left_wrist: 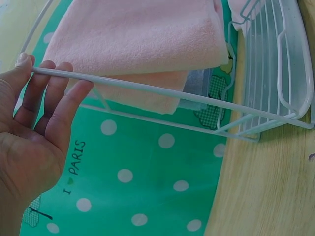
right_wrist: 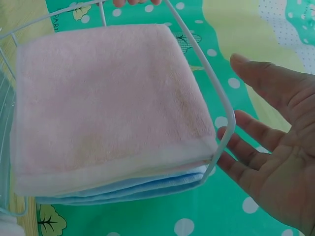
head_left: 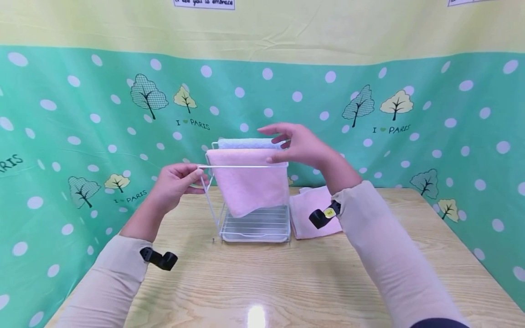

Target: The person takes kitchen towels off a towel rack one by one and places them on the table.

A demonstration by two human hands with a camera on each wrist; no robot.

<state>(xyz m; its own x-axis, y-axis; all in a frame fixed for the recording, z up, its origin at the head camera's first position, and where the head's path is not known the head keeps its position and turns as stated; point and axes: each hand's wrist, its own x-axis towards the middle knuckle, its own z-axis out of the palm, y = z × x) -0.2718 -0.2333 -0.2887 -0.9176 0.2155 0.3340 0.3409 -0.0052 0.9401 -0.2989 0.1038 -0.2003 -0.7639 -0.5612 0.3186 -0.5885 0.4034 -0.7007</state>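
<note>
A white wire rack [head_left: 246,166] stands on the table with a pink towel [head_left: 258,189] draped over one of its upper bars. Behind the pink one hangs a light blue towel [head_left: 246,143]. With thumb and fingers, my left hand [head_left: 176,186] pinches the rack's near upper left corner; the left wrist view shows the fingers around the end of a white bar [left_wrist: 162,93]. My right hand [head_left: 305,148] hovers over the rack's upper right, thumb and fingers spread apart. In the right wrist view its fingertips [right_wrist: 224,132] are at the rack's rounded corner, holding nothing.
Under the rack's lower wires lies a pale tray [head_left: 254,234]. Another folded pink towel [head_left: 309,214] lies on the wooden table [head_left: 254,278] just right of the rack. A green dotted curtain [head_left: 270,105] hangs behind and along both sides.
</note>
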